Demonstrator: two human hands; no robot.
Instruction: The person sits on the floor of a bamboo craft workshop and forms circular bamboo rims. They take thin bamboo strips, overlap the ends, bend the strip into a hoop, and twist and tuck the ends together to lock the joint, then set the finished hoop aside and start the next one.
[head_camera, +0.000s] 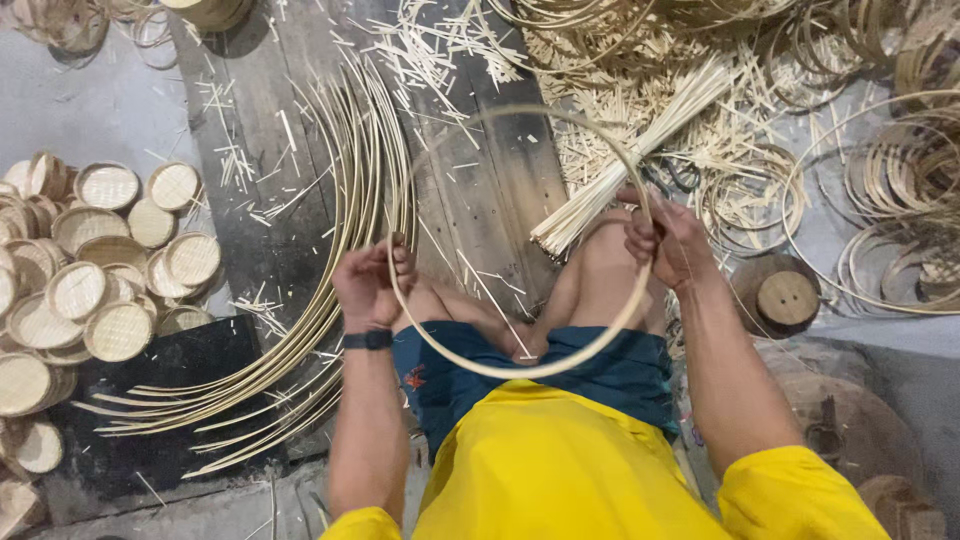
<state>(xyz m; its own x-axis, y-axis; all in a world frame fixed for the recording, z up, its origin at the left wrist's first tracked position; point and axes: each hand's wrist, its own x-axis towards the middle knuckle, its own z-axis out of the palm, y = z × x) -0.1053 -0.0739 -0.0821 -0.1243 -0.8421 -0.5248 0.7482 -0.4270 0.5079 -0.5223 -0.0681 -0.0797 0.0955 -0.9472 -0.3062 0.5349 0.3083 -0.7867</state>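
A thin pale bamboo strip bent into a round hoop (520, 240) is held up over the person's lap, between the 2 hands and above the bare knees, so that its curve hangs free of the floor and can be judged as a whole ring. The left hand (372, 285) closes on the hoop's left side, its fingers (398, 262) curled and pinching the strip against the thumb; a dark band sits on that wrist. The right hand (668, 240) grips the right side, its fingers (640, 235) pressed together around the strip, seemingly where the ends overlap, though the joint itself is hidden under the hand. Holding at opposite sides likely keeps the springy strip from opening out. The person sits in a yellow shirt (560, 460) and dark blue shorts (610, 370) on dark worn wooden floorboards (270, 180) littered with offcuts. Just left of the left hand lies a curved sheaf of long pale bamboo strips (340, 240), close enough to crowd that elbow. A tied bundle of short straight bamboo splints (630, 150) rests near the right knee, partly behind the hoop. Stacks of small round woven bamboo lids (90, 280) sit well apart at the far left, loose coils of finished bamboo rings (890, 200) at the right, and a round wooden block (787, 297) lies near the right forearm.
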